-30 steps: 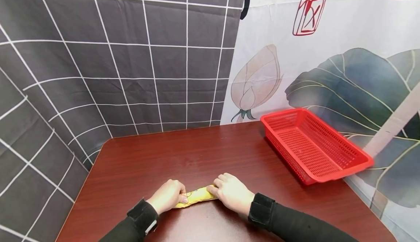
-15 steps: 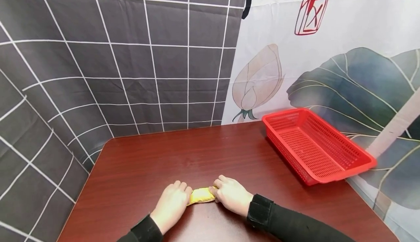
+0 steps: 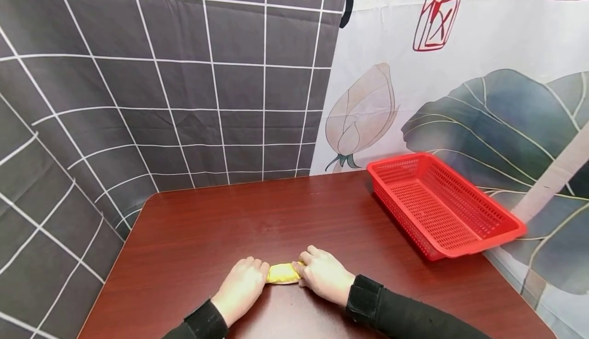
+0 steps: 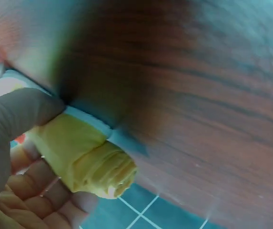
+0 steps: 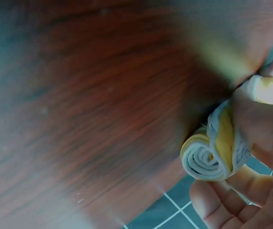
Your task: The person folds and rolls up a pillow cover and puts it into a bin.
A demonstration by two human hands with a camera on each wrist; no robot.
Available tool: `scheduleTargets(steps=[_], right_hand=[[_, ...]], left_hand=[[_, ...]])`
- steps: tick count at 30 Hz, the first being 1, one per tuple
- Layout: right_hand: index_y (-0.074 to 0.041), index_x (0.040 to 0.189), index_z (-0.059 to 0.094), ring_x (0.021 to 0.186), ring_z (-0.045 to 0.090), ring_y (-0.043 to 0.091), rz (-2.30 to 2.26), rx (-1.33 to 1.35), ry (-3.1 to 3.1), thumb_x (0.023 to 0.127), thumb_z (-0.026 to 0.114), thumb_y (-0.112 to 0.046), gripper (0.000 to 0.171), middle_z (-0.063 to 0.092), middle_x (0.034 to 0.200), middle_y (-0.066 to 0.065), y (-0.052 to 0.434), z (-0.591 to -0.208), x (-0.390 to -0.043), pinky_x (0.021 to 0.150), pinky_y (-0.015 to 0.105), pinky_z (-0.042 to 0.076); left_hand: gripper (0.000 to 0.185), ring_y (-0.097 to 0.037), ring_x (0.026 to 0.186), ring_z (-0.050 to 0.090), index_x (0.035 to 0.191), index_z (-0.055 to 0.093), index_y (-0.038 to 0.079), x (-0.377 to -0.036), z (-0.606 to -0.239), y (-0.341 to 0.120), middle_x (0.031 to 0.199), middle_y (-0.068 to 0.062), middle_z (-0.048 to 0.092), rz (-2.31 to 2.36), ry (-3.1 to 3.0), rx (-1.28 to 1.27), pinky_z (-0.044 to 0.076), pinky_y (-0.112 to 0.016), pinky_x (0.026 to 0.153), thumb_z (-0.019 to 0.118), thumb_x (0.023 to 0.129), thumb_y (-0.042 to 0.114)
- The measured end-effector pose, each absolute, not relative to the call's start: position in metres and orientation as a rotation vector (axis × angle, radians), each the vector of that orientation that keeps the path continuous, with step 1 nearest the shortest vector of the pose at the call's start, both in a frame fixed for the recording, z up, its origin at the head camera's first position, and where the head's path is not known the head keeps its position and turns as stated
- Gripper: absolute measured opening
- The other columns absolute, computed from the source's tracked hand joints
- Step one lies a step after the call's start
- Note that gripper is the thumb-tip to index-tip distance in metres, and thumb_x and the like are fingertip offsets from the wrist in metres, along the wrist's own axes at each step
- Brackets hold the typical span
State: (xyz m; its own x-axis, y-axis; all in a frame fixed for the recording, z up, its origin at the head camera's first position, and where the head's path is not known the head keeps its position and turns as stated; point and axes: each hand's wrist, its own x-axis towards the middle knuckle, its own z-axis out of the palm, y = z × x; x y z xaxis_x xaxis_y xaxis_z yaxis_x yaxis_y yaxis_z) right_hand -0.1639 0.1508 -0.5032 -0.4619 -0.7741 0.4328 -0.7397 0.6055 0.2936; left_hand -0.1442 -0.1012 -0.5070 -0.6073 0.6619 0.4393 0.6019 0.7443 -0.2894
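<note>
A rolled-up yellow cloth (image 3: 281,273) lies on the dark red-brown table (image 3: 285,216) near its front edge. My left hand (image 3: 242,286) grips the roll's left end, thumb and curled fingers around the yellow cloth (image 4: 86,160) in the left wrist view. On the right end, my right hand (image 3: 323,273) holds the roll; the right wrist view shows the spiral end of the yellow cloth (image 5: 210,155) with white inner layers pinched under the thumb. Both hands rest on the table, knuckles up.
A red plastic mesh basket (image 3: 442,206) sits at the table's right side, against a printed curtain. A dark grid-patterned curtain hangs behind and to the left. The table's left edge (image 3: 115,262) runs close to that curtain.
The visible stretch of yellow cloth between my hands has become shorter. My left hand has slid right and turned more palm-down, closer to the right hand.
</note>
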Motion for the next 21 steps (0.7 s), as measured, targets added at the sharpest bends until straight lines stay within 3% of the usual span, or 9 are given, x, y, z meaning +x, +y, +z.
scheduleTargets(steps=[4,7,12,17,21], right_hand=[[-0.023,0.099,0.085,0.072,0.052,0.013,0.008,1.233,-2.355,0.083,0.085,-0.048,0.03,0.069,0.084,-0.007,0.153,-0.499,-0.163,0.064,0.024,0.041],[-0.02,0.086,0.083,0.071,0.056,0.007,0.175,1.28,-2.471,0.089,0.083,-0.038,0.019,0.069,0.08,-0.009,0.153,-0.492,-0.166,0.066,0.02,0.043],[-0.017,0.071,0.065,0.062,0.046,-0.003,0.691,1.285,-2.844,0.095,0.08,-0.026,0.029,0.055,0.067,-0.013,0.152,-0.478,-0.177,0.061,0.015,0.04],[-0.014,0.083,0.06,0.06,0.044,-0.004,1.303,1.246,-3.145,0.1,0.074,-0.023,0.025,0.049,0.068,-0.015,0.16,-0.479,-0.192,0.058,0.016,0.035],[-0.01,0.094,0.055,0.064,0.052,-0.005,1.924,1.442,-3.116,0.107,0.063,-0.021,0.019,0.057,0.076,-0.014,0.167,-0.487,-0.202,0.06,0.014,0.04]], left_hand=[[0.015,-0.016,0.065,0.049,0.081,0.057,0.013,-0.147,-0.512,-0.102,0.071,0.002,0.052,0.261,-2.294,-1.042,0.042,-0.03,0.062,0.07,0.087,0.013],[0.012,-0.016,0.063,0.045,0.078,0.056,0.012,-0.15,-0.512,-0.102,0.069,0.002,0.05,0.281,-2.148,-1.089,0.04,-0.029,0.061,0.058,0.089,0.01],[0.022,-0.016,0.064,0.043,0.077,0.056,0.012,-0.152,-0.504,-0.1,0.07,0.002,0.049,0.249,-1.94,-1.15,0.037,-0.028,0.061,0.044,0.095,0.007],[0.023,-0.017,0.066,0.046,0.081,0.057,0.012,-0.152,-0.492,-0.098,0.075,0.0,0.052,0.195,-1.8,-1.182,0.041,-0.028,0.062,0.044,0.099,0.007],[0.026,-0.018,0.065,0.047,0.078,0.057,0.011,-0.153,-0.479,-0.096,0.076,-0.001,0.054,0.121,-1.675,-1.218,0.044,-0.029,0.061,0.045,0.098,0.0]])
